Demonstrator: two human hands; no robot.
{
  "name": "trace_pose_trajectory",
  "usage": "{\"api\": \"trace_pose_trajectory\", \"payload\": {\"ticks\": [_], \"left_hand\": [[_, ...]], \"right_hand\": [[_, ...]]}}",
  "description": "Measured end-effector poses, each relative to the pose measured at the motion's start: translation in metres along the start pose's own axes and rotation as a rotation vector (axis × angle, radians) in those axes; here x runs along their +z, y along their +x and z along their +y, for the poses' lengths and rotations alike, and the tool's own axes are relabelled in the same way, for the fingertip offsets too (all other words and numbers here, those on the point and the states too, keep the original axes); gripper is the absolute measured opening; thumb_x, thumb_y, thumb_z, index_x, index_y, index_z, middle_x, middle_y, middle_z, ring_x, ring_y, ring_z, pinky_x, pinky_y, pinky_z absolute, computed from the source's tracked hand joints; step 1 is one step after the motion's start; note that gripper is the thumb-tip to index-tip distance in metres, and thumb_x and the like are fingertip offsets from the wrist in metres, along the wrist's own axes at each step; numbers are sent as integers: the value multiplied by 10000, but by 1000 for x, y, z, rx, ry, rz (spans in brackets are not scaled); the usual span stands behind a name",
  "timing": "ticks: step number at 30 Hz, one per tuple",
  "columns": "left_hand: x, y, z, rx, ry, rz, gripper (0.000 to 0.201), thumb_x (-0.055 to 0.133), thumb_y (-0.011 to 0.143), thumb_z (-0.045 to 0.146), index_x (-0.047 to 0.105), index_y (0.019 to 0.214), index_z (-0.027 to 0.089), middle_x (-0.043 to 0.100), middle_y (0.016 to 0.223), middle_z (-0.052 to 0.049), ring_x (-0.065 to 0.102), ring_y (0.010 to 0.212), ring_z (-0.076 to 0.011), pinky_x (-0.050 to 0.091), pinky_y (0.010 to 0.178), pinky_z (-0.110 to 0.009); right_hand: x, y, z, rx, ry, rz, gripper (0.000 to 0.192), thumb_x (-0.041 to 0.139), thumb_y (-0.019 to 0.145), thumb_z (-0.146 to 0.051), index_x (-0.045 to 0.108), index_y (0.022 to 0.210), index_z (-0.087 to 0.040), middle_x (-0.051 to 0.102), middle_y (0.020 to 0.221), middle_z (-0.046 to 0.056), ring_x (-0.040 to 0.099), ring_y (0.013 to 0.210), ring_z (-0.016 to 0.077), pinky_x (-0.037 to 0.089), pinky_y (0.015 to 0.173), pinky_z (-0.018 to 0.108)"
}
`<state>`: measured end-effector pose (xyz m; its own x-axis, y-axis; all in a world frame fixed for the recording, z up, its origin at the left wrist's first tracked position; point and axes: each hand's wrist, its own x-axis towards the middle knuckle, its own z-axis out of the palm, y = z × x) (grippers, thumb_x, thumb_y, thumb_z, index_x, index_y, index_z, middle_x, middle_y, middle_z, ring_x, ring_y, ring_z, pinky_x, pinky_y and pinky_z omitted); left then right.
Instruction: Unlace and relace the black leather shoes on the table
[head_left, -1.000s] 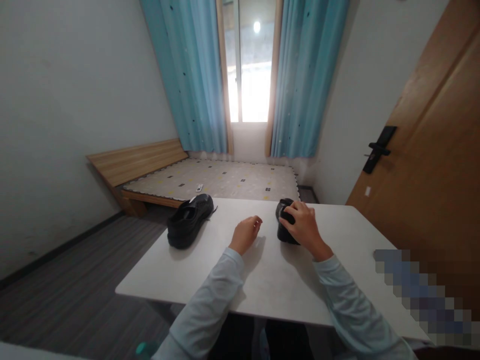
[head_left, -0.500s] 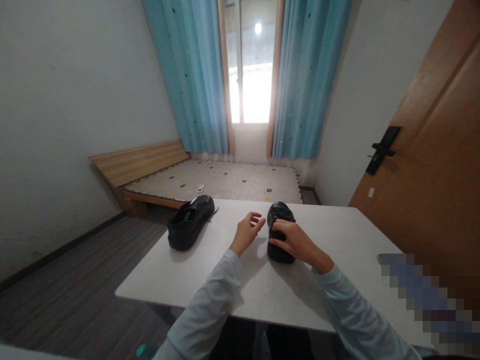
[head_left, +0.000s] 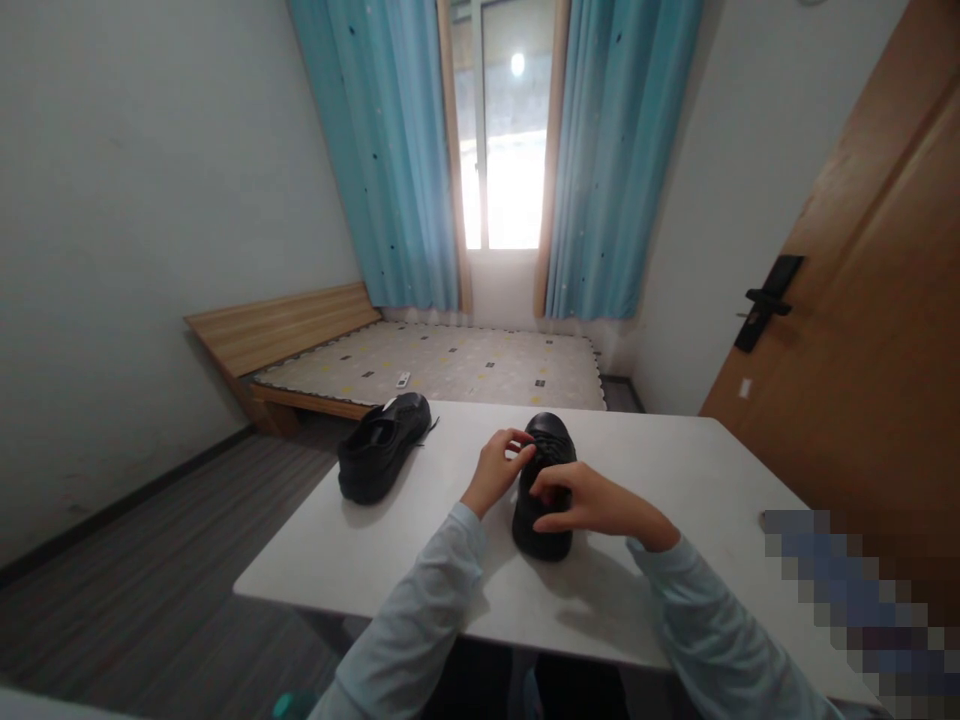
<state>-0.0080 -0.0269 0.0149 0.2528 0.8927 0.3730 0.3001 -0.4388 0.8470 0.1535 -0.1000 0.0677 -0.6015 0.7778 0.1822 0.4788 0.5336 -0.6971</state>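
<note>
A black lace-up shoe point(head_left: 547, 433) stands on the white table point(head_left: 660, 470) in front of me, its toe pointing away toward the bed. My left hand point(head_left: 501, 467) is at the shoe's left side, its fingertips closed at the edge by the laces. Over the shoe's opening is my right hand point(head_left: 592, 500), thumb and forefinger apart, with nothing visible between them. Part of the opening is hidden behind that hand. Another black shoe point(head_left: 375, 465) of the same look sits at the table's left edge, its lace end hanging out to the right.
Past the table lies a bed with a patterned mattress point(head_left: 465, 360), on which a small white object point(head_left: 403, 380) rests. Blue curtains point(head_left: 615, 160) flank the window. A brown door point(head_left: 862, 300) is at the right. A pixelated patch covers the table's right edge.
The shoe in front of me has come nearer and slightly left. My right hand has loosened and spread its thumb and forefinger. My left hand now meets the shoe's side, where before there was a gap.
</note>
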Motion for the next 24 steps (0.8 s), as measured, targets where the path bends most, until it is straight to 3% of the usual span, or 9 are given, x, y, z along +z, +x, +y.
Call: {"api": "trace_pose_trajectory", "payload": {"ticks": [2,4,7,10,14,17,24], "left_hand": [[0,0,0,19,19,3,145,578,805,241,638,905,155,640,958,-61,620,820,-137,541,745,-276],[0,0,1,23,38,6,142,562,816,251,637,897,162,644,947,-55,618,826,-139,541,751,-280],[1,-1,1,19,43,1,148,545,823,261,627,900,164,631,959,-58,609,818,-136,537,690,-252],[2,-3,0,43,22,-31,209,587,791,282,602,967,171,584,1015,-64,594,828,-133,517,615,-216],[4,-5,-1,45,7,-79,317,624,745,266,571,1045,180,516,1060,-72,563,873,-146,493,564,-194],[5,-5,-1,34,5,-84,308,604,740,215,563,1043,176,490,1041,-67,544,873,-143,490,574,-194],[8,-7,-3,23,37,-68,320,584,732,169,544,1049,184,474,1028,-58,533,894,-153,508,681,-250]], "right_hand": [[-12,-3,5,37,185,54,268,656,762,-372,654,940,-172,673,827,34,616,746,158,489,689,281],[-22,-4,13,64,280,252,267,632,779,-386,663,934,-171,687,841,46,633,748,165,502,697,297],[-29,-1,30,106,216,565,227,631,766,-367,667,857,-162,680,772,45,615,693,162,498,649,297],[-24,6,44,151,114,676,191,617,756,-342,657,806,-162,666,754,47,598,685,164,486,623,296],[-12,11,47,128,78,538,176,603,736,-272,623,878,-169,653,856,49,584,745,166,477,657,304],[-8,11,43,46,-33,417,270,605,676,-170,593,945,-180,620,937,49,557,855,187,456,723,320],[-18,3,40,-52,-70,236,387,545,618,-72,560,985,-195,579,1061,64,509,1005,222,420,826,356]]}}
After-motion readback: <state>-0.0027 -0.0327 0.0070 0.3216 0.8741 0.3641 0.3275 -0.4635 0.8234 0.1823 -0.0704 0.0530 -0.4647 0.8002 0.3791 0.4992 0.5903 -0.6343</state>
